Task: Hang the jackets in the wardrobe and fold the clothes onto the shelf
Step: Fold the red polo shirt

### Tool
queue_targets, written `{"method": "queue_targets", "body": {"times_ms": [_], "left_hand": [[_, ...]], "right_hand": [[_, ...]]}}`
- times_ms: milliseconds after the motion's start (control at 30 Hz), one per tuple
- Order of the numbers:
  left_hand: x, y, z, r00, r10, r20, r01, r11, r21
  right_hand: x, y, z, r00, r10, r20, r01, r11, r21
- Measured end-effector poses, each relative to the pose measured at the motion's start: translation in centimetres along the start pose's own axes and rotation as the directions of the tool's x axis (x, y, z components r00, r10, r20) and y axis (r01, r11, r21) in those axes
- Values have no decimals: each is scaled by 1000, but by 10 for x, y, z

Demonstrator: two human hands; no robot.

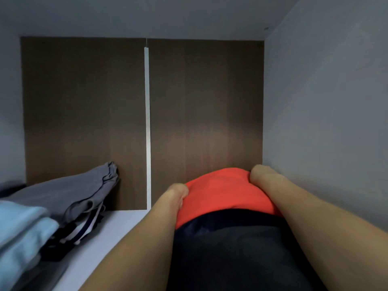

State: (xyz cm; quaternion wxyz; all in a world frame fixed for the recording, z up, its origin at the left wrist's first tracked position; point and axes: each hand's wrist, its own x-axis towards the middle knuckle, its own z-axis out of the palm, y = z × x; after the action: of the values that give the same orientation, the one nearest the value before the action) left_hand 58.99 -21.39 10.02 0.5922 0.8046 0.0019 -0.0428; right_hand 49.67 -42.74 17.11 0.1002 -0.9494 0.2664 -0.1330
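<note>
folded clothes point(42, 208), grey over pale blue, sit stacked at far left of the white shelf point(117, 225). further right, left hand point(178, 195) and right hand point(259, 175) each grip an edge of an orange garment point(226, 192) lying on a dark one point(226, 248). best slid back evenly toward the brown back panel point(84, 112), both hands level.

Fingertips of both hands vanish behind the orange garment point(224, 190). The light blue pile point(23, 229) runs off the left edge, all a bit blurry.
</note>
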Motion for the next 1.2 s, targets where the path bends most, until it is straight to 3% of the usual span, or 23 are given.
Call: {"method": "queue_targets", "body": {"times_ms": [567, 733, 800, 900, 1000, 1100, 1200], "left_hand": [[-20, 4, -1, 991, 61, -119, -45, 990, 132], [-24, 11, -6, 990, 88, -112, -51, 954, 297], [-38, 20, -11, 988, 103, -117, -51, 923, 381], [-58, 36, -26, 963, 184, -195, -74, 882, 465], [-84, 54, -43, 848, 449, -281, -146, 708, 691], [-117, 65, -54, 716, 681, -153, -251, 455, 854], [-146, 68, -59, 643, 766, -27, -321, 301, 898]], "right_hand": [[6, 0, 2, 1000, -7, 5, 7, 999, -51], [5, 0, 0, 999, -40, -10, 40, 997, -65], [-3, 1, -9, 995, -75, -66, 72, 996, -44], [-22, -4, -34, 946, -164, -281, 166, 986, -17], [-48, -12, -62, 888, -235, -396, 259, 966, 6], [-79, -15, -81, 864, -289, -411, 319, 948, 6], [-118, -11, -92, 856, -319, -406, 343, 939, -13]]}}
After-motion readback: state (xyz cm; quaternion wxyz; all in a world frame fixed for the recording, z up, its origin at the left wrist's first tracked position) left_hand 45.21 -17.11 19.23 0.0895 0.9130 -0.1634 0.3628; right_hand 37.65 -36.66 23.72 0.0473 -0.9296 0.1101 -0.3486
